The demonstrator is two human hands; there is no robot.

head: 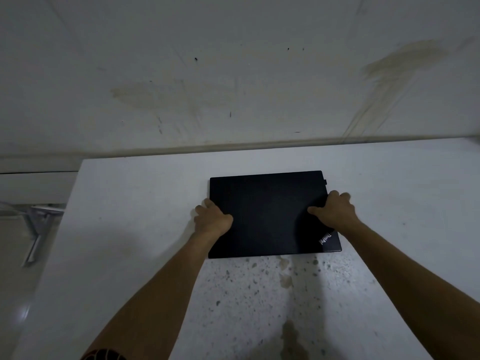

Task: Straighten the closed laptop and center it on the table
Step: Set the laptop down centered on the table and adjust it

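Note:
A closed black laptop (267, 214) lies flat on the white speckled table (130, 203), a little right of the table's middle, its edges nearly parallel to the far wall. A logo shows at its near right corner. My left hand (211, 219) grips the laptop's left edge, thumb on the lid and fingers curled over the side. My right hand (333, 210) grips the right edge the same way. Both forearms reach in from the bottom of the view.
A stained white wall (233, 74) runs along the table's far edge. The table's left edge drops off around (72, 203), with a metal frame (36, 229) beside it on the left. The near tabletop is spotted and stained.

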